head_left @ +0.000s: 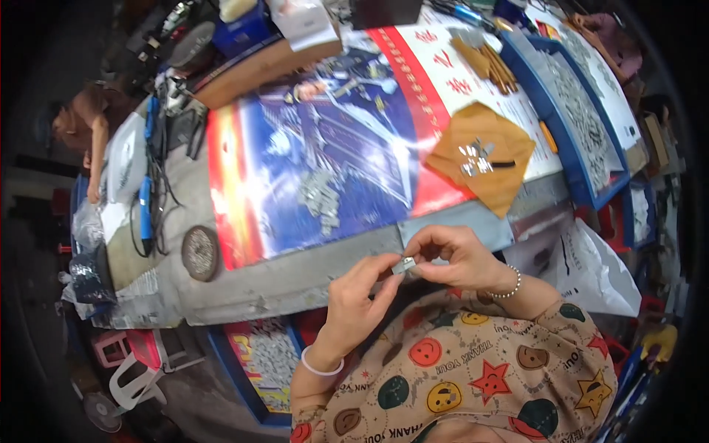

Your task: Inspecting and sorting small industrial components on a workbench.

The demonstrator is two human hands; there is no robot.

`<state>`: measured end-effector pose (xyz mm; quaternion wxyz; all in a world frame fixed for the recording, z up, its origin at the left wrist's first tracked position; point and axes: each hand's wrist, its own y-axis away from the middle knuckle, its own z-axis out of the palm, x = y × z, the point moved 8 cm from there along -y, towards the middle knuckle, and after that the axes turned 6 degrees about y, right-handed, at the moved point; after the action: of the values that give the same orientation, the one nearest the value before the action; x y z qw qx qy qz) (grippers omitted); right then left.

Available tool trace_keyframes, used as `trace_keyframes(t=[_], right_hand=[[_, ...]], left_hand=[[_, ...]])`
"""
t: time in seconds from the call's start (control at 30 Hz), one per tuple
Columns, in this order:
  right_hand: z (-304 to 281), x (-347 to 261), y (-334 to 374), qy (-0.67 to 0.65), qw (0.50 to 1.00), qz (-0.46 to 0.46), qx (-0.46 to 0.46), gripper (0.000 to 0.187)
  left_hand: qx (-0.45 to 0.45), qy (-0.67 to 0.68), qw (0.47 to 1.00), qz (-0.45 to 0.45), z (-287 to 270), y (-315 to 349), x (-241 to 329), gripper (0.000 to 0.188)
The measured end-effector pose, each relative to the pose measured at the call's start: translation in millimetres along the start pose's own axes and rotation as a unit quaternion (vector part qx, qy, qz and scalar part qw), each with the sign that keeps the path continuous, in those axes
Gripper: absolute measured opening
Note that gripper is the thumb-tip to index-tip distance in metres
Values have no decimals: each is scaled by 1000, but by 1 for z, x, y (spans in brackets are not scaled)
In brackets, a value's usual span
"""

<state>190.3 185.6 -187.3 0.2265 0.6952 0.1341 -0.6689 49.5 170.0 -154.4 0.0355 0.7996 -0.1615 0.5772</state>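
Note:
Between the fingertips of both hands is a small silvery metal part [404, 266], held up just off the table's near edge. My left hand [354, 301] pinches its left side with thumb and forefinger. From the other side my right hand [459, 258] grips it in the same way; its exact kind is too small to make out. Beyond the hands, a brown cloth [452, 142] bears several small shiny metal pieces [476, 159]. A loose cluster of grey metal parts [320, 199] lies on the blue and red poster sheet [369, 155].
A blue tray [593, 193] full of small metal parts stands at right; another blue bin [221, 353] sits below the table's front. At left are a round dish [199, 253], a blue-handled tool [145, 210] and cables. Two other people sit at far left and far right.

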Motion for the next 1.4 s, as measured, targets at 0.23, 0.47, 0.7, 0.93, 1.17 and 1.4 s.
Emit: trace_keyframes(t=[0.23, 0.47, 0.7, 0.93, 1.17, 1.4], right_hand=[[-12, 3, -68, -92, 995, 25, 25, 30], [-36, 10, -94, -36, 994, 51, 87, 20], [-64, -12, -117, 284, 953, -22, 107, 17], [-76, 8, -210, 437, 884, -76, 147, 18], [-66, 12, -234, 513, 848, -68, 116, 13], [-53, 18, -238, 475, 863, -142, 98, 11]], left_hand=[[44, -93, 994, 49, -84, -79, -40, 13], [117, -156, 970, 146, -151, -157, -82, 14], [59, -279, 936, 206, -126, -151, -100, 19], [-6, -401, 883, 244, -108, -134, -115, 17], [35, -313, 938, 148, -115, -135, -124, 18], [105, -256, 961, 1, -119, -145, -146, 28]])
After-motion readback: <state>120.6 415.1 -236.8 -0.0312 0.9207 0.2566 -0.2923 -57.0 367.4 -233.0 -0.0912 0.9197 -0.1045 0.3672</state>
